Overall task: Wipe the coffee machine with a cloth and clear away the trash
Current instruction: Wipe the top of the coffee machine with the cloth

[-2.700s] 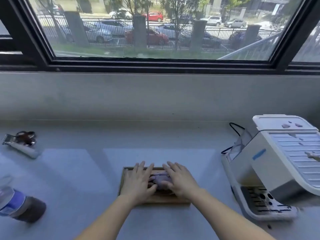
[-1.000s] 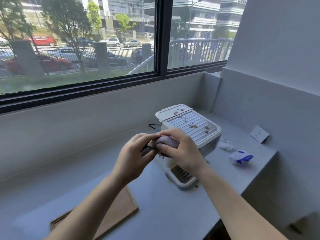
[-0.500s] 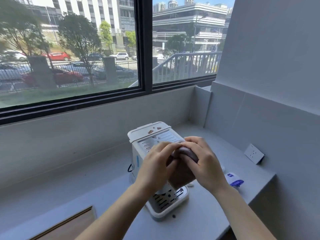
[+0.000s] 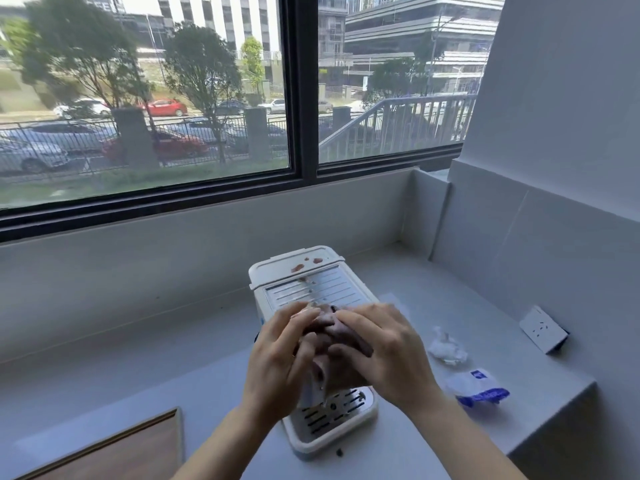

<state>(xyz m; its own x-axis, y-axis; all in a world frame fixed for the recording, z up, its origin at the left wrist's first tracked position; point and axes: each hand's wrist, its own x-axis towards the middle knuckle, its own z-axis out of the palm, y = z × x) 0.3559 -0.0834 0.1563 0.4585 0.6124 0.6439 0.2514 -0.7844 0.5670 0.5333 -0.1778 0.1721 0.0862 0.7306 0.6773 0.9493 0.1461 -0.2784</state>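
Observation:
A white coffee machine [image 4: 304,275] stands on the grey counter, with brown stains on its lid and slatted top. Its drip tray [image 4: 332,417] faces me. Both hands hold a greyish-purple cloth [image 4: 329,348] in front of the machine's front face. My left hand [image 4: 280,358] grips the cloth's left side, and my right hand [image 4: 384,348] covers its right side. To the right of the machine lie a crumpled white tissue [image 4: 446,348] and a white and blue wrapper [image 4: 479,388].
A wooden board [image 4: 131,448] lies at the lower left of the counter [image 4: 173,368]. A white wall socket [image 4: 542,329] sits on the right wall. A dark crumb [image 4: 340,452] lies before the drip tray. The counter's edge drops off at the right.
The cloth was lifted off the wooden board with both hands and carried right to the coffee machine. Since half a second ago the hands have sunk slightly, and the cloth hangs more unfolded.

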